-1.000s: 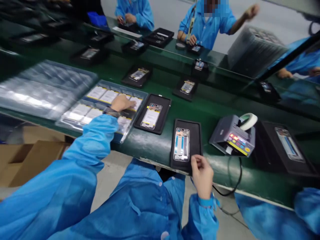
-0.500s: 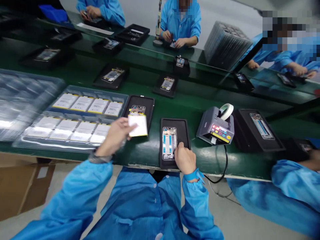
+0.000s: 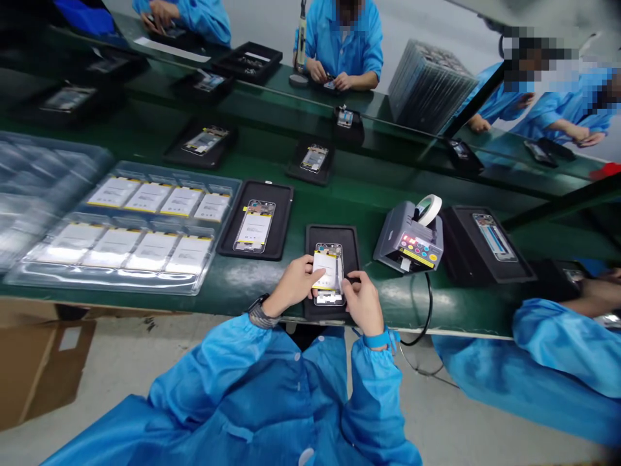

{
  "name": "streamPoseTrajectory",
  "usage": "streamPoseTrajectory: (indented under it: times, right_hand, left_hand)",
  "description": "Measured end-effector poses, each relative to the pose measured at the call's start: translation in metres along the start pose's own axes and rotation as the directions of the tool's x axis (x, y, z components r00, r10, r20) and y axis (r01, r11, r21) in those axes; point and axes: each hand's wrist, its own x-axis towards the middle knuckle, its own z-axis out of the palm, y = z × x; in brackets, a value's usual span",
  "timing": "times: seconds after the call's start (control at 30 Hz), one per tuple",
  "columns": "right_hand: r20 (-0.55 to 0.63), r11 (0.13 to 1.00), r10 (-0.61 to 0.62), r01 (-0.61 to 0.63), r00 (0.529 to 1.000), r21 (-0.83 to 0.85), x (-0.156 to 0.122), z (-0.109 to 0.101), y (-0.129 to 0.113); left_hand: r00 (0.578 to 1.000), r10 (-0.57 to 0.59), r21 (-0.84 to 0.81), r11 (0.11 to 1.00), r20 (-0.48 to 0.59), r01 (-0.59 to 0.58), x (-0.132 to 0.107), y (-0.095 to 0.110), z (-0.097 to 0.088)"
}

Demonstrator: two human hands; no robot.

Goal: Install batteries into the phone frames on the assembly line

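Battery pack (image 3: 325,270), thin and probably light and easily dented, sits inside the phone frame (image 3: 329,300) on a black tray (image 3: 332,233). Your left hand (image 3: 291,288) lies open on its left edge; your right hand (image 3: 361,303) rests curled at the frame's right side. Hold it by the edges. Its underside is hidden.

The left hand (image 3: 291,288) and right hand (image 3: 363,304) partly hide the phone frame (image 3: 328,300).

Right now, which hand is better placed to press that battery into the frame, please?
Left, probably: the left hand touches the white battery, while the right hand only sits at the phone frame's edge.
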Motion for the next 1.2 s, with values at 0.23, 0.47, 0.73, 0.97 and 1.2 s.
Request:
streamPoseTrajectory:
  times: [0.23,0.47,0.73,0.97,1.2]
  right_hand:
    - [0.070,0.977,-0.005,-0.010,0.998,0.211,-0.001,-0.004,0.007]
    - [0.141,0.927,0.009,-0.061,0.990,0.369,-0.004,-0.002,0.003]
    - [0.140,0.790,0.039,-0.116,0.989,0.601,-0.008,0.005,0.003]
    - [0.054,0.727,-0.023,-0.020,0.998,0.686,-0.022,0.005,-0.002]
    - [0.046,0.662,-0.008,-0.029,0.999,0.749,-0.032,0.000,-0.021]
  left_hand:
    - [0.996,-0.002,-0.067,0.998,0.091,0.008,0.004,-0.004,-0.010]
    - [0.985,-0.007,-0.010,1.000,0.172,0.009,0.001,-0.003,-0.004]
    - [0.973,0.221,0.374,0.909,-0.059,-0.184,0.000,-0.006,-0.009]
    - [0.984,0.176,0.065,0.982,0.026,-0.177,0.007,0.006,-0.008]
    - [0.980,0.134,-0.194,0.975,0.149,-0.104,-0.001,0.021,0.008]
